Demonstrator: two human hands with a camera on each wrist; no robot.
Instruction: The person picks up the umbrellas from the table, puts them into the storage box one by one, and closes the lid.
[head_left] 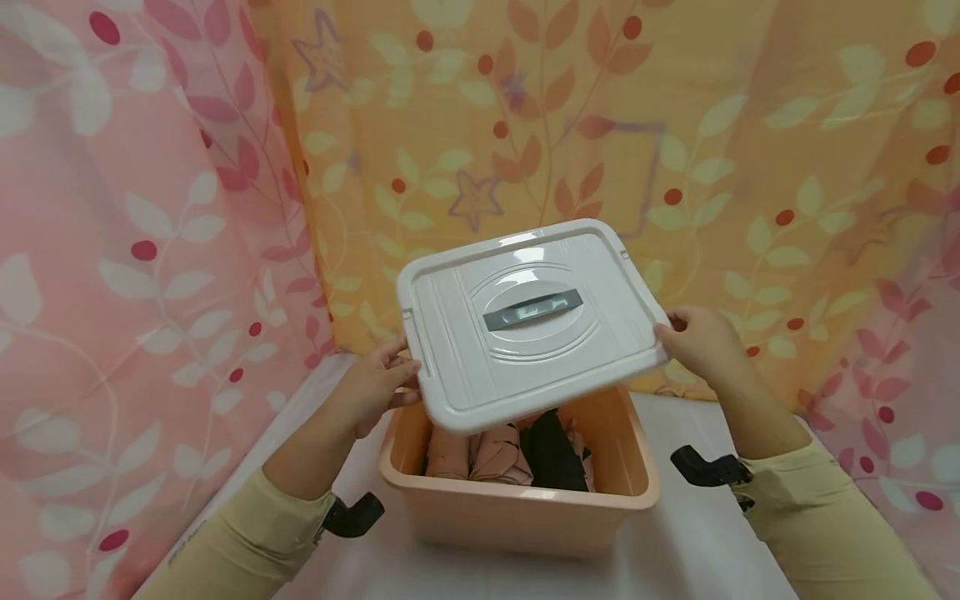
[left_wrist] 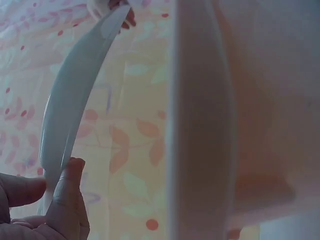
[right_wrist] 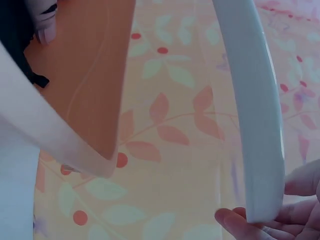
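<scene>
A white plastic lid (head_left: 457,333) with a grey handle (head_left: 532,310) is held tilted above an orange storage box (head_left: 517,521), apart from its rim. My left hand (head_left: 372,385) pinches the lid's left edge between thumb and fingers. At the opposite edge, my right hand (head_left: 701,342) pinches the lid's right side. Inside the box lie rolled pink cloths (head_left: 498,457) and a black cloth (head_left: 557,454); the lid hides their far ends. In the right wrist view, the lid's edge (right_wrist: 257,115) stands between the right thumb and fingers.
The box stands on a white-covered table (head_left: 675,533). Behind it hangs an orange leaf-patterned curtain (head_left: 697,167), with a pink patterned curtain (head_left: 97,275) on the left and more pink on the right. A black wrist mount (head_left: 352,515) sticks out from each sleeve.
</scene>
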